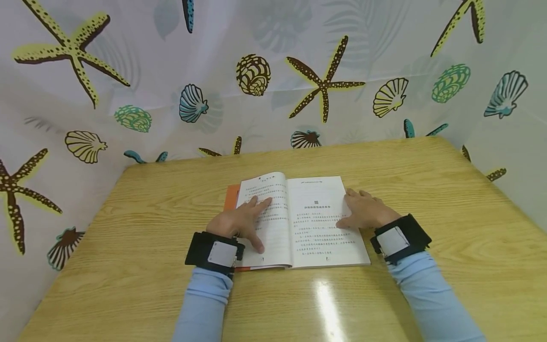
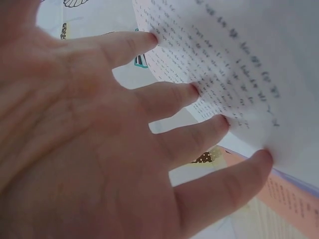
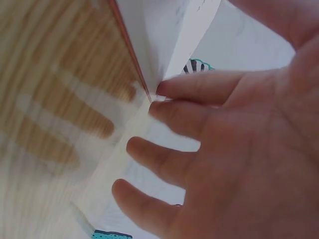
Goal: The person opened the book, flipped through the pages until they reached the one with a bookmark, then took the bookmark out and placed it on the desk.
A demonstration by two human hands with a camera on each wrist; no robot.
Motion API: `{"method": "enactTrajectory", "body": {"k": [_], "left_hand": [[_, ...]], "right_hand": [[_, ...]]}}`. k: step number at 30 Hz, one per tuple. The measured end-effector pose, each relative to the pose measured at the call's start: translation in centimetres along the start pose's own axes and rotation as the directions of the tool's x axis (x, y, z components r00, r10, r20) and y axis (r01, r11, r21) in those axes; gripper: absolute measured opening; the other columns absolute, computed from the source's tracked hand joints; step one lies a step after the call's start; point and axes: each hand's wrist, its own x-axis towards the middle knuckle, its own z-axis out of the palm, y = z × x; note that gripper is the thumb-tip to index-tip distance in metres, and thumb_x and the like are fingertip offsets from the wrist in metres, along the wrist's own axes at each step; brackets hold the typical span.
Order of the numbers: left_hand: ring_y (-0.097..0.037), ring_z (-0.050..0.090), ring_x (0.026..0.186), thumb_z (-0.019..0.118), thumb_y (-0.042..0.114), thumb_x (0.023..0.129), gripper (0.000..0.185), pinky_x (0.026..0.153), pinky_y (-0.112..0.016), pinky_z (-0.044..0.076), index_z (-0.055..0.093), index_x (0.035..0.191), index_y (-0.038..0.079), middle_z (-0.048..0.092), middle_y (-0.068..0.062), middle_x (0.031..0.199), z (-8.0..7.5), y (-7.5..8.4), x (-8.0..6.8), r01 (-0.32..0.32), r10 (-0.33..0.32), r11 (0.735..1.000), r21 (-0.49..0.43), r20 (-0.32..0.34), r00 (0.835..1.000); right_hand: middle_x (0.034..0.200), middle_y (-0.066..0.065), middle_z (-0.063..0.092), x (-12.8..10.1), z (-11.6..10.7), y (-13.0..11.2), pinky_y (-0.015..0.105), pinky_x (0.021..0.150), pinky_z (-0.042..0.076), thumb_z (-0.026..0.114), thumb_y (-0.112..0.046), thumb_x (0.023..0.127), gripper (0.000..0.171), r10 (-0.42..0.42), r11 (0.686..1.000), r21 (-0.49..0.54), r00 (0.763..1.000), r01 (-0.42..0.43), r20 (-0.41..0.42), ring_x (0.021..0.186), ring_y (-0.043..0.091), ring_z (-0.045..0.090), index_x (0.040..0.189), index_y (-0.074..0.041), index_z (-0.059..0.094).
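Observation:
An open book (image 1: pixel 314 247) with printed pages lies on the wooden table in the head view, an orange cover flap (image 1: pixel 231 197) showing past its left edge. On the left page rests my left hand (image 1: pixel 239 221), fingers spread; the left wrist view shows its fingertips touching the printed page (image 2: pixel 234 55). My right hand (image 1: pixel 365 210) lies at the right page's outer edge, thumb over the paper. In the right wrist view, two fingers of the right hand (image 3: pixel 239 139) meet the book's edge (image 3: pixel 149 45) while the others extend beside it. Neither hand grips anything.
The wooden table (image 1: pixel 141 228) spreads around the book on all sides. Behind it and at both sides hangs a pale cloth (image 1: pixel 273 114) printed with starfish and shells. A bright light reflection (image 1: pixel 326 304) falls on the table in front of the book.

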Motion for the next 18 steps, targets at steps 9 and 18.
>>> {"method": "enactTrajectory", "body": {"k": [9,18], "left_hand": [[-0.039,0.015,0.152,0.094,0.023,0.072,0.120,0.117,-0.059,0.025,0.018,0.164,0.023,0.007,-0.016,0.169,-0.1,0.1,-0.2,0.005,-0.005,1.000,-0.003,0.007,1.000],[-0.039,0.014,0.153,0.094,0.021,0.073,0.119,0.118,-0.058,0.023,0.018,0.164,0.022,0.006,-0.016,0.169,-0.1,-0.1,-0.1,0.006,-0.006,1.000,-0.022,0.011,1.000]], "right_hand": [[0.134,0.037,0.048,0.2,0.0,0.4,0.047,0.083,0.049,0.076,-0.033,0.090,0.066,-0.002,1.000,0.029,1.000,0.002,-0.005,0.108,0.044,0.051,0.120,0.022,0.055],[0.133,0.035,0.051,0.0,0.1,-0.5,0.061,0.099,0.043,0.077,-0.028,0.090,0.065,-0.007,1.000,-0.021,0.998,0.005,-0.062,0.117,0.048,0.051,0.127,0.020,0.054]]}}
